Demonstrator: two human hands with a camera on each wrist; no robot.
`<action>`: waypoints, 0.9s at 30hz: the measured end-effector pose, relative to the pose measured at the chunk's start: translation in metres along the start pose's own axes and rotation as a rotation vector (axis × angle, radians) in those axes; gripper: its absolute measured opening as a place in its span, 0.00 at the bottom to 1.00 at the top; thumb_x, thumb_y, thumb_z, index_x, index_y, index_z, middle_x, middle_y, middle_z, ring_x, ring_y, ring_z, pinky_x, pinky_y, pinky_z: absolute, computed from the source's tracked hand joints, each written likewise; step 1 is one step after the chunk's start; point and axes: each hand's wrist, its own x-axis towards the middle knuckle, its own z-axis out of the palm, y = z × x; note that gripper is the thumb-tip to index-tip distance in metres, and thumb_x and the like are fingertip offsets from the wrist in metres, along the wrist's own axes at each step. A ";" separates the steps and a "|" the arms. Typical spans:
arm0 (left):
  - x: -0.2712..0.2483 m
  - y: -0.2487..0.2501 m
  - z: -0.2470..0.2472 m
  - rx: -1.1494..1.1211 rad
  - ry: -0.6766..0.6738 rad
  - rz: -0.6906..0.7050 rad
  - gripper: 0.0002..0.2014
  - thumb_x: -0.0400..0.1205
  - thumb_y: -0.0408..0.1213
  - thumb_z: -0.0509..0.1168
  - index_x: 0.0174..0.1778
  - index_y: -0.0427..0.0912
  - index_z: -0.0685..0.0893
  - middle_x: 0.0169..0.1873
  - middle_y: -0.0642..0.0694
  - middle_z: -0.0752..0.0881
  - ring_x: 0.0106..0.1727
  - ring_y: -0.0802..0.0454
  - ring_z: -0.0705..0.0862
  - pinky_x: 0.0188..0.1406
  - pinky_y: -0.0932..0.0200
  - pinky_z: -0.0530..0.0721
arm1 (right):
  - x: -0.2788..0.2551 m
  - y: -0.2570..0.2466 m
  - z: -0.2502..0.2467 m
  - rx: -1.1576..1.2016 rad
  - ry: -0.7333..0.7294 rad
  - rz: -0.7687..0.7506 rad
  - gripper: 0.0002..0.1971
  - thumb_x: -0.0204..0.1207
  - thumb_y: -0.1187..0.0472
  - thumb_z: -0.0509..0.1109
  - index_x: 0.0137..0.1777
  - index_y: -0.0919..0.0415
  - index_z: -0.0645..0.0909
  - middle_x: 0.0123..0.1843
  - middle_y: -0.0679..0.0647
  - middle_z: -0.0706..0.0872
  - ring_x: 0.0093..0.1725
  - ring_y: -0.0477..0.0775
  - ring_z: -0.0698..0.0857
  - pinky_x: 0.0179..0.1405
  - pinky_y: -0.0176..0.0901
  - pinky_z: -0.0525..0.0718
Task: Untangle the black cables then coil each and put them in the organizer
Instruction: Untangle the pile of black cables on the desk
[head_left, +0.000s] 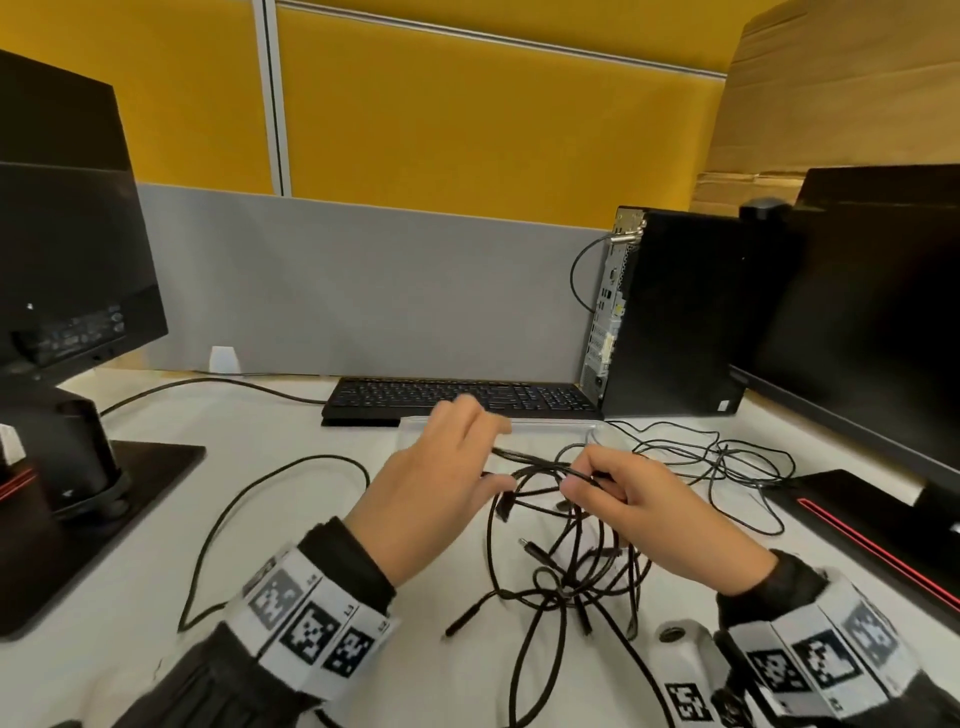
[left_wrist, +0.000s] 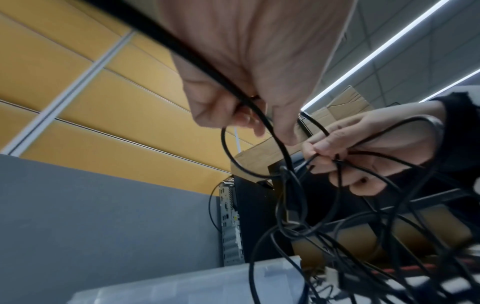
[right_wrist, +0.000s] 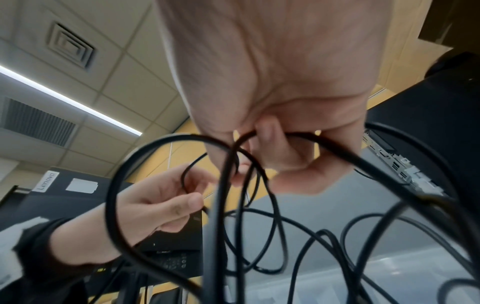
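Your left hand (head_left: 436, 483) and right hand (head_left: 649, 514) each pinch strands of the cables (head_left: 566, 561), lifted above the desk (head_left: 291, 519).

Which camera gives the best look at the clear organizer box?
None shows it well. The left wrist view is best: the organizer fills its lower edge. The head view has it mostly behind the left hand; the right wrist view blurs it.
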 end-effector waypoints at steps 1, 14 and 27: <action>0.001 -0.001 -0.001 -0.018 0.044 0.009 0.27 0.79 0.51 0.62 0.72 0.48 0.66 0.62 0.51 0.68 0.53 0.59 0.69 0.37 0.73 0.74 | 0.001 0.001 0.001 -0.001 -0.009 0.011 0.10 0.81 0.52 0.63 0.39 0.52 0.76 0.26 0.37 0.77 0.27 0.39 0.74 0.30 0.30 0.74; 0.007 -0.010 -0.030 -0.507 0.355 -0.150 0.10 0.81 0.45 0.64 0.37 0.46 0.78 0.29 0.48 0.82 0.31 0.54 0.79 0.35 0.59 0.76 | 0.003 0.025 -0.011 -0.174 -0.060 0.183 0.18 0.85 0.46 0.50 0.35 0.52 0.68 0.32 0.46 0.72 0.31 0.43 0.71 0.33 0.35 0.68; -0.003 -0.077 -0.032 0.149 -0.086 -0.384 0.14 0.87 0.42 0.51 0.57 0.57 0.82 0.50 0.48 0.85 0.49 0.47 0.82 0.50 0.51 0.82 | -0.001 0.047 -0.032 0.411 0.145 0.553 0.14 0.85 0.51 0.54 0.40 0.57 0.70 0.34 0.52 0.68 0.33 0.50 0.69 0.33 0.43 0.74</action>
